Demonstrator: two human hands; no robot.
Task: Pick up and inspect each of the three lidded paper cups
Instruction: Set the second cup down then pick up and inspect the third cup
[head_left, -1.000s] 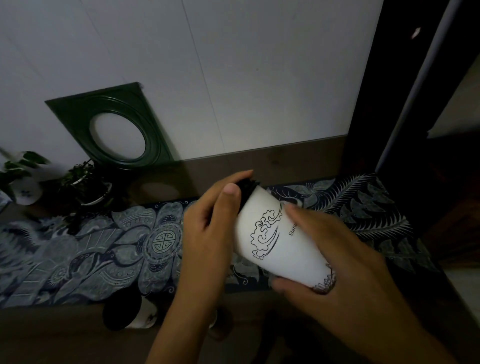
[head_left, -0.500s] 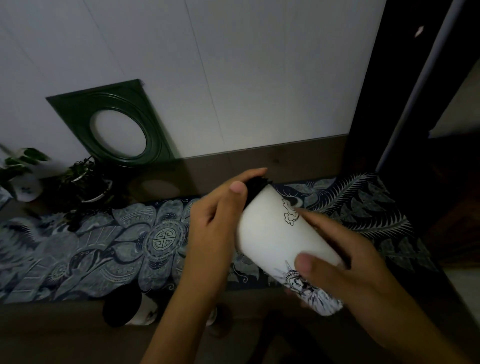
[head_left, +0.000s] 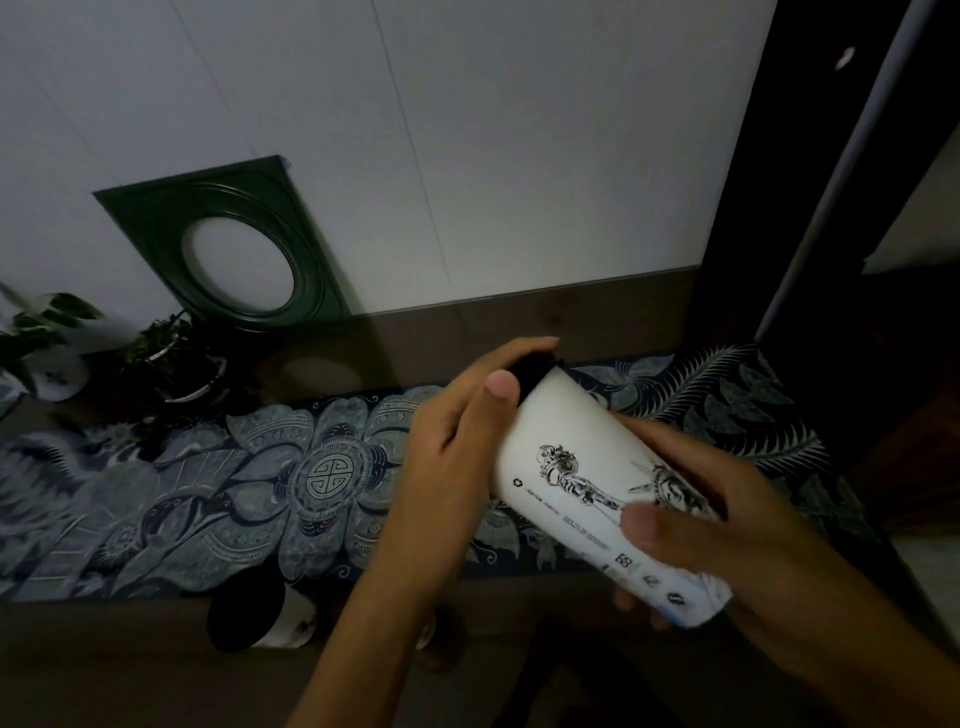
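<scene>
- While both hands hold it in the air above the front edge of the patterned cloth (head_left: 218, 499), the white paper cup (head_left: 597, 499) lies tilted nearly on its side.
- Its long axis runs from upper left to lower right: the black lid (head_left: 532, 370) points up and away toward the wall, the base points down toward the person.
- The left hand (head_left: 457, 457) curls round the lid end, thumb on the cup wall just below the lid.
- The right hand (head_left: 727, 545) wraps the base end, thumb pressed across the printed side, fingers underneath.
- Judging by its look, the cup is light, with thin walls that dent under a hard squeeze; the rim under the lid and the base ring are the stiffest places to hold.
- A loosely seated lid could pop off if pulled.
- Another lidded cup (head_left: 254, 613) stands on the bench near its front edge, partly behind the left forearm.
</scene>
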